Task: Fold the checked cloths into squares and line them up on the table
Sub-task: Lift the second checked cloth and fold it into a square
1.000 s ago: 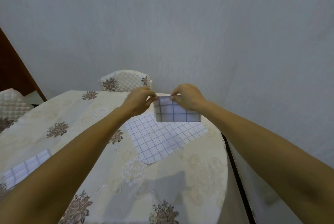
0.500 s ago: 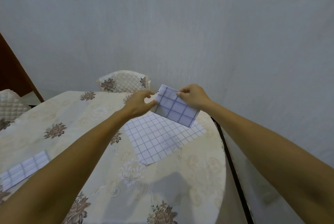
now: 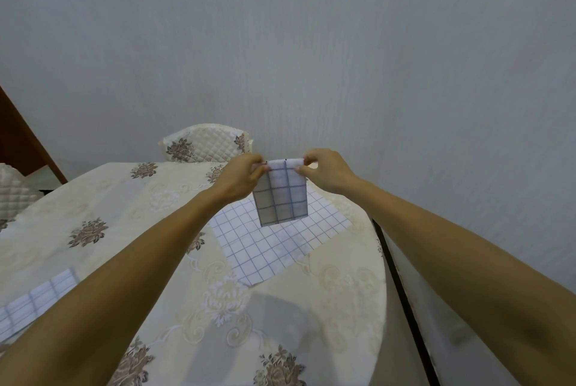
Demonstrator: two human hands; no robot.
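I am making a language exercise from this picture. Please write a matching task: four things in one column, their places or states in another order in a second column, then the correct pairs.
Things
1. small folded white checked cloth
2. large unfolded white checked cloth
3. partly seen white checked cloth
4. cream quilted chair back with brown flowers

Places or states
A. behind the table's far edge
B. spread flat on the table
C. pinched in the air by both hands
D. at the left edge of the picture

Pairs: 1-C, 2-B, 3-D, 4-A

A small folded checked cloth point(image 3: 282, 195) hangs in the air at the middle of the frame, held by its top corners. Below it a bigger checked cloth point(image 3: 274, 242) lies flat. Another folded cloth point(image 3: 34, 304) lies at lower left.
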